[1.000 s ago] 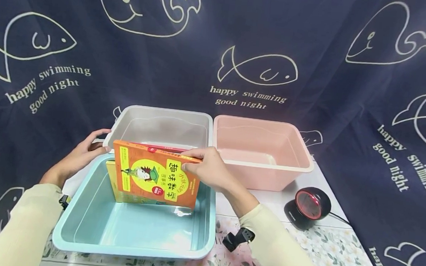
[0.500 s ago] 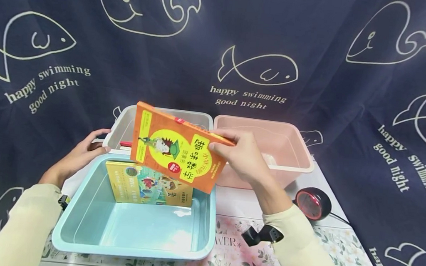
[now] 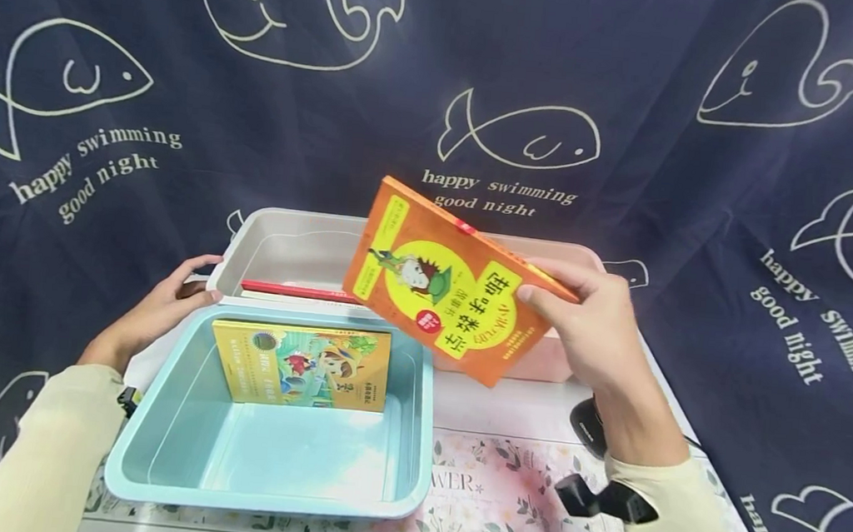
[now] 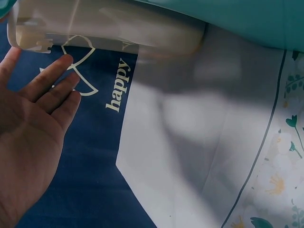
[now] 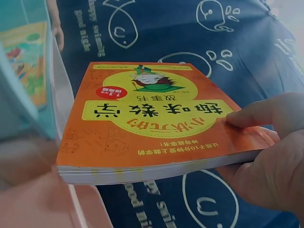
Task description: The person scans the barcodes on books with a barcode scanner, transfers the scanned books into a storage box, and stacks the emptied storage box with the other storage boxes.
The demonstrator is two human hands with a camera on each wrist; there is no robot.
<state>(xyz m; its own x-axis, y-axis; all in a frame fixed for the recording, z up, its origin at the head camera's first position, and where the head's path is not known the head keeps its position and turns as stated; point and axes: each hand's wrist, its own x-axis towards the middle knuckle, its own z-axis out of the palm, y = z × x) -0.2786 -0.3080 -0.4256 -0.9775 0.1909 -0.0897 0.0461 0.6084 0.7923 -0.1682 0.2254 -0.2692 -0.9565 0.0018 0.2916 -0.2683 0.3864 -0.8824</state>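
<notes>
My right hand pinches an orange book by its right end, thumb on the front cover. The book is tilted and held in the air, overlapping the pink bin and part of the grey bin in the head view. In the right wrist view the orange cover and its white page edges show. My left hand rests at the left edge of the grey bin, fingers fairly straight. A yellow picture book leans against the back wall of the blue bin.
A red-edged book lies inside the grey bin. A black round device with a cable stands at the right, partly behind my right wrist. The table has a floral cloth, and a dark blue whale-print curtain hangs behind.
My right hand has lifted the orange book out of the blue bin and carried it up and to the right. This uncovers the yellow book. My left hand has stayed put.
</notes>
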